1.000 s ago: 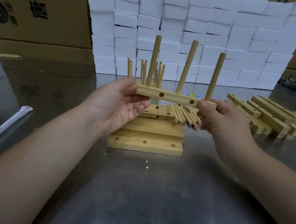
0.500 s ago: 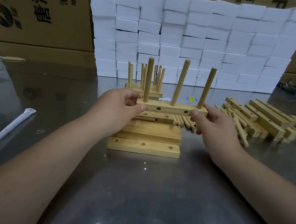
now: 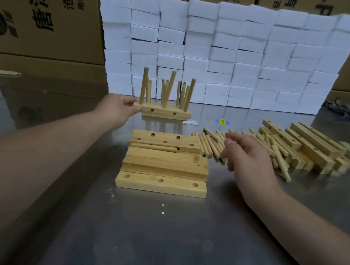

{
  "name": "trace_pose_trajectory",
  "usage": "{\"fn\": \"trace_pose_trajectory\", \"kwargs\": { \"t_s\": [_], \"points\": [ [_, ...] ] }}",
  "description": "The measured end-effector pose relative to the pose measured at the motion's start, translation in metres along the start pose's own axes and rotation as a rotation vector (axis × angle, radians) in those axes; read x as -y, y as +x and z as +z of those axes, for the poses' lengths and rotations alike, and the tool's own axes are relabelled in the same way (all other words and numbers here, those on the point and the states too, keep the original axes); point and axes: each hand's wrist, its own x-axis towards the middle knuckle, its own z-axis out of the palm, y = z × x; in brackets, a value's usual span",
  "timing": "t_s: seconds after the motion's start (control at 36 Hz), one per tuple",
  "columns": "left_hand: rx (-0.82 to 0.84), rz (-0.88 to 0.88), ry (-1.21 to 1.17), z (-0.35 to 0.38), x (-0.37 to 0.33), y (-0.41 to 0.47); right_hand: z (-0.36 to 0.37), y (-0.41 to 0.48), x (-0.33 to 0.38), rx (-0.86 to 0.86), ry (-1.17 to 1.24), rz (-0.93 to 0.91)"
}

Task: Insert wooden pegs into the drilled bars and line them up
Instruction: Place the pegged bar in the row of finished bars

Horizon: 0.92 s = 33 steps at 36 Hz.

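Small row of pale wooden bars with upright pegs stands near the steel desk's far edge. Left hand pinches the front bar's left end. Right hand hovers slack-fingered and empty over the loose round wooden pegs. Mid-desk stack of empty drilled wooden bars and right-edge pile of drilled bars are unpegged. My read: most of the work is left.

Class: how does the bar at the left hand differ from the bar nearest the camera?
The far bar carries upright pegs; the near bar has three empty holes. The left hand grips the far bar; no hand touches the near bar. Both are pale drilled wood.
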Motion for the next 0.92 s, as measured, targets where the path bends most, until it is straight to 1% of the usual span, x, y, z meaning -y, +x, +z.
{"fn": "trace_pose_trajectory", "kwargs": {
  "t_s": [0.08, 0.17, 0.31, 0.44, 0.61, 0.92],
  "points": [
    [0.033, -0.085, 0.061, 0.01, 0.024, 0.014, -0.001, 0.0, -0.003, 0.023, -0.001, 0.011],
    [0.054, -0.121, 0.11, 0.018, 0.035, 0.025, -0.002, 0.001, -0.005, 0.041, 0.013, 0.013],
    [0.123, -0.118, 0.237, 0.029, 0.033, 0.044, -0.003, 0.0, -0.006, 0.086, 0.02, 0.001],
    [0.129, -0.105, 0.347, 0.037, 0.031, 0.057, -0.002, 0.0, -0.007, 0.086, 0.0, 0.008],
    [0.083, -0.093, 0.39, 0.043, 0.035, 0.066, -0.001, 0.001, -0.008, 0.089, -0.013, 0.026],
    [0.08, -0.039, 0.477, 0.049, 0.036, 0.076, -0.002, -0.001, -0.007, 0.107, -0.04, 0.019]
  ]
}}
